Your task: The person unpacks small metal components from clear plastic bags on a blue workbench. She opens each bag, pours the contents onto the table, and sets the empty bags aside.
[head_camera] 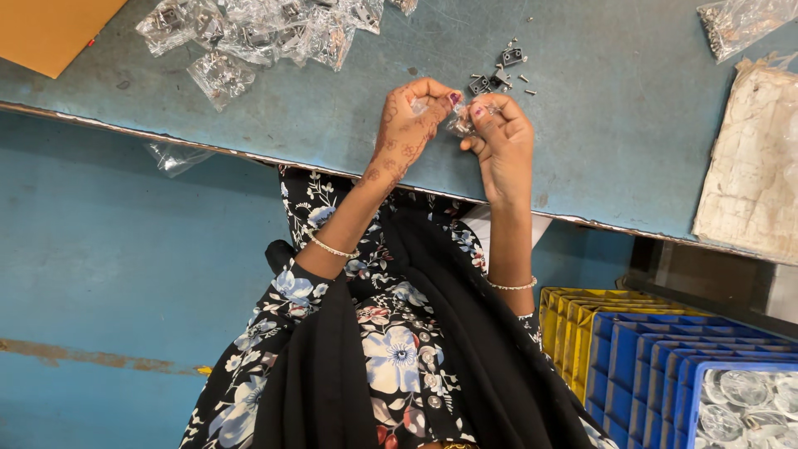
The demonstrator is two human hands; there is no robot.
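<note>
Both my hands meet over the blue table (332, 125) and pinch one small clear plastic bag (460, 121) between them. My left hand (409, 125) grips the bag's left edge with its fingertips. My right hand (499, 137) holds the bag's right side, fingers curled. Just beyond the hands lie small dark metal hinges (499, 75) and loose screws (525, 86) scattered on the table.
A heap of filled clear bags (258, 33) lies at the far left of the table, another bag (740, 23) at the far right. An orange board (46, 29) and a worn white slab (752, 166) sit at the edges. Stacked yellow and blue crates (648, 349) stand at my right.
</note>
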